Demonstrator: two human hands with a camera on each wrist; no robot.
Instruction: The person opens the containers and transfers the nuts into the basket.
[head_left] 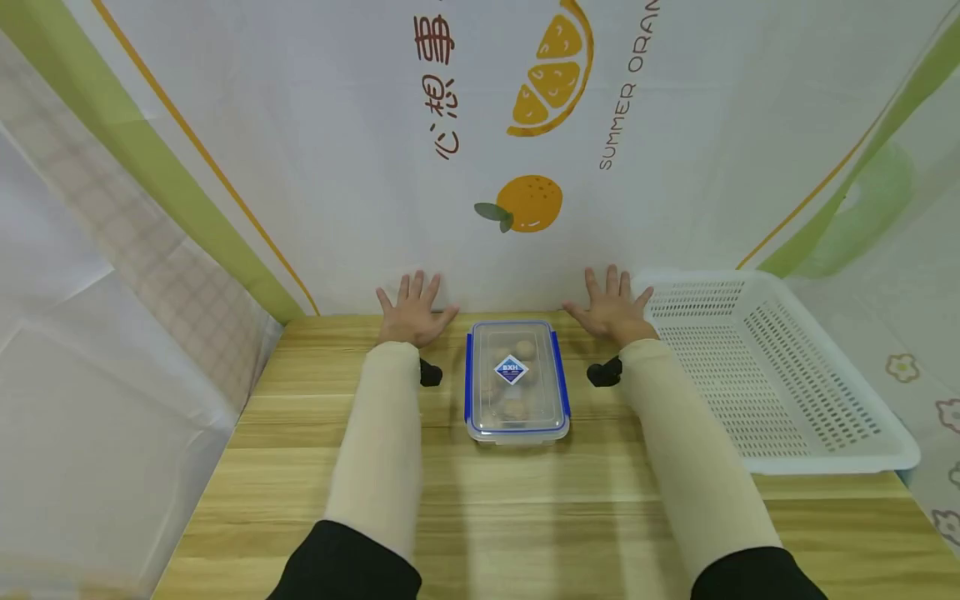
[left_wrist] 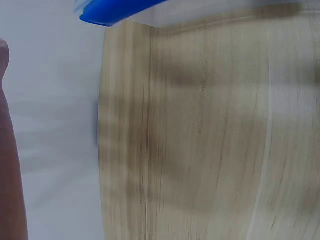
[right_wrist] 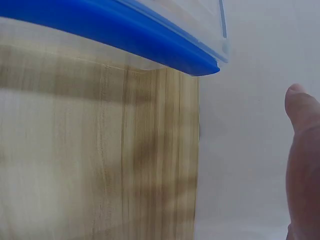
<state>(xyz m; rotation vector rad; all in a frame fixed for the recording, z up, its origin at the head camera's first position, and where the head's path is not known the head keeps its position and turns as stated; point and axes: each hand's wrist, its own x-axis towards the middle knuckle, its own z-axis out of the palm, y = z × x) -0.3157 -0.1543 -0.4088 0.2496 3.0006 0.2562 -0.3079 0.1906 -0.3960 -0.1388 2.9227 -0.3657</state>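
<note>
A clear plastic food container (head_left: 517, 387) with blue side clips and a blue-and-white label lies at the middle of the table's far part. Several round brownish items show dimly through its lid. To its left, my left hand (head_left: 414, 318) is spread with straight fingers near the far edge. On the other side, my right hand (head_left: 611, 312) is spread likewise, close to the white basket. Both hands hold nothing and are apart from the container. In the left wrist view a blue clip (left_wrist: 120, 9) shows at the top; the right wrist view shows another blue clip (right_wrist: 115, 32).
A white perforated plastic basket (head_left: 832, 462) stands at the right, partly behind the right forearm. The wooden table (head_left: 300, 467) meets a white cloth backdrop (head_left: 337, 167) with orange prints at the far edge. More cloth (head_left: 112, 375) hangs along the left side.
</note>
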